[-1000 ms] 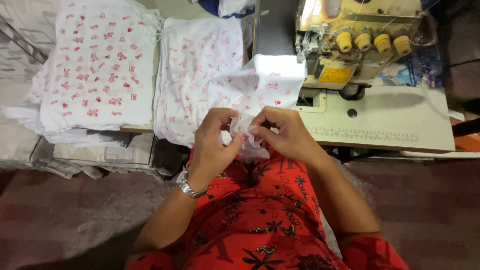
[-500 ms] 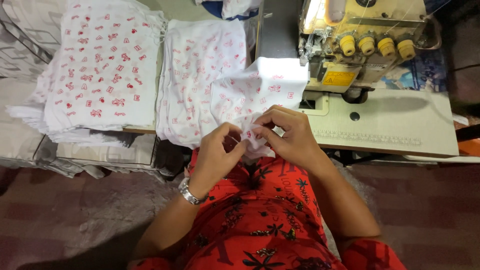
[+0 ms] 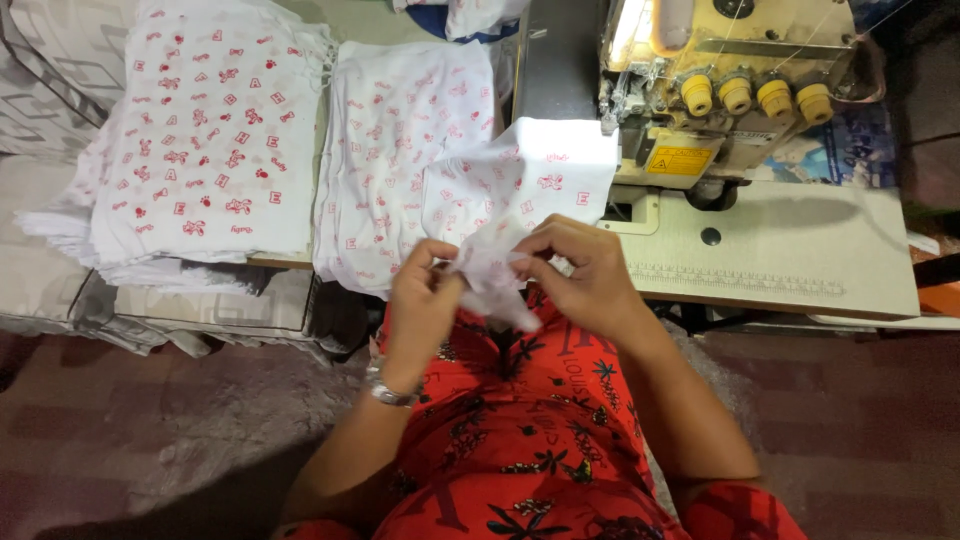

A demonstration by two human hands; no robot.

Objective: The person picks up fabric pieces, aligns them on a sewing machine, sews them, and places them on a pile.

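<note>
Where the sewing table (image 3: pixel 780 285) meets brown floor, both hands' grip (left hand (image 3: pixel 420 305), right hand (image 3: pixel 585 275)) pinched on white printed cloth (image 3: pixel 500 190).

stacks (image 3: pixel 210 150) left on table | machine (image 3: pixel 720 90) right | cloth piece (image 3: pixel 500 200) between

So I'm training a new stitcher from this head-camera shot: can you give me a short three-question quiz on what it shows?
1. True or false: both hands hold the same piece of white printed cloth.
2. Which wrist wears the metal watch? A) left B) right C) neither
3. Fill in: the row of four yellow knobs sits on the ____ machine.

Key:
1. True: the left hand and the right hand pinch it together above the lap.
2. A.
3. Sewing: the sewing machine stands on the pale table, right of the two fabric stacks.
</note>
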